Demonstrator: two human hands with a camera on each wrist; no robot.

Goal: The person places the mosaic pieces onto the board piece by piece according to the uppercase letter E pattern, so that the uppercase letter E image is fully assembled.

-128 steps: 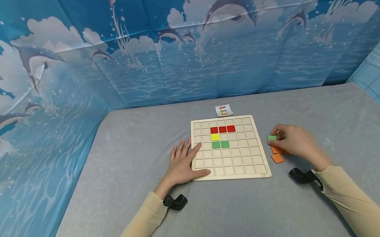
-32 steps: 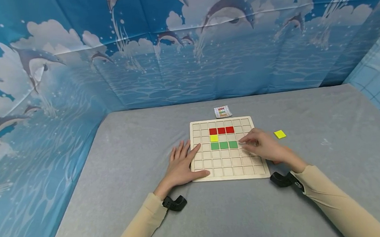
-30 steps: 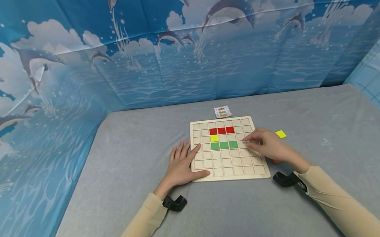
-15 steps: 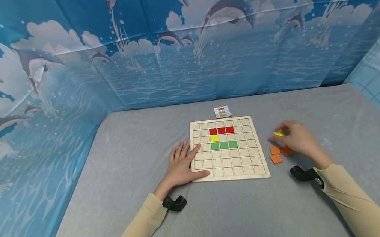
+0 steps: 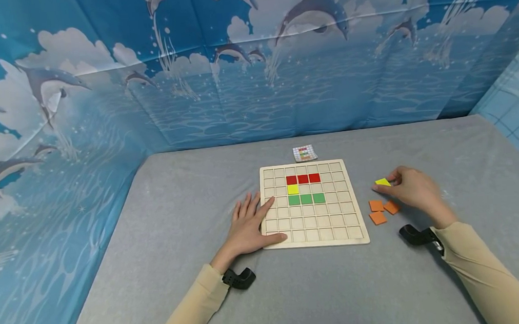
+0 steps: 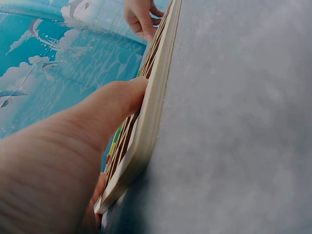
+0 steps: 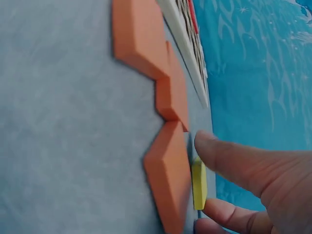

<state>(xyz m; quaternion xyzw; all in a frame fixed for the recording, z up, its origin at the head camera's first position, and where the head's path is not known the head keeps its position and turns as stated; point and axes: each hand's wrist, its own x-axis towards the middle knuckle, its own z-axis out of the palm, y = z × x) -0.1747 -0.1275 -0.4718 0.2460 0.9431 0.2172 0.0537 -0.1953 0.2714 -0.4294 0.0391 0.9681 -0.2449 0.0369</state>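
Grey table (image 5: 188,199); right hand (image 5: 410,190) pinches tilted yellow tile (image 5: 382,182).

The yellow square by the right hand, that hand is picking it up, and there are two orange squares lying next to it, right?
Not quite: three orange squares lie there, not two, as the head view shows. The right hand does pinch the yellow square.

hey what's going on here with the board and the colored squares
A person is filling a wooden grid board with colored tiles. Their left hand rests flat on the board's left edge, steadying it. Their right hand pinches a yellow tile just off the board's right side, beside three orange tiles lying on the grey table. On the board sit three red tiles, one yellow tile below them and three green tiles. A small pattern card lies behind the board.
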